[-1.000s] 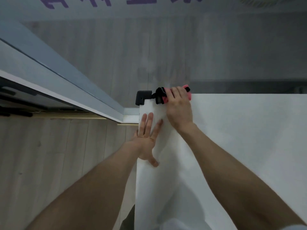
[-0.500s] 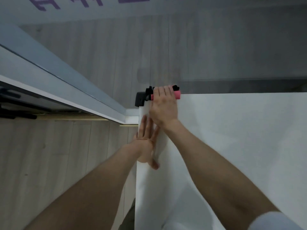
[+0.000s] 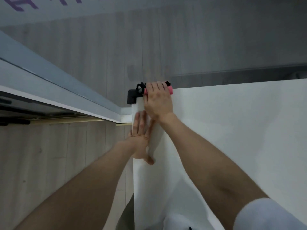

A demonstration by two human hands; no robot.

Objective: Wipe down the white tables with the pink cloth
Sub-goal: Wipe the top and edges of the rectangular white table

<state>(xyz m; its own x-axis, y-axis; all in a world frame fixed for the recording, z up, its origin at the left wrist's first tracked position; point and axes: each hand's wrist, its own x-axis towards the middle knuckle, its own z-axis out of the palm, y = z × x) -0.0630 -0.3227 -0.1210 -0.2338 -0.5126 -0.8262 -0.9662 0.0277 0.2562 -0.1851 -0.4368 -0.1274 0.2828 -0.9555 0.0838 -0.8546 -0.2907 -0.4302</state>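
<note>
A white table [image 3: 232,138] fills the right of the head view. My right hand [image 3: 157,102] presses the pink cloth [image 3: 170,90] with black trim down at the table's far left corner; the hand covers most of the cloth. My left hand [image 3: 141,138] lies flat with straight fingers on the table's left edge, just behind the right wrist.
A black bracket [image 3: 132,96] sticks out at the table's far left corner. Wooden floor [image 3: 49,163] lies to the left, a grey and white ledge [image 3: 49,83] runs diagonally beyond it, and a grey wall [image 3: 166,39] stands behind the table.
My right hand has slid the cloth leftward along the far edge to the corner. The left hand has stayed on the table's left edge.
</note>
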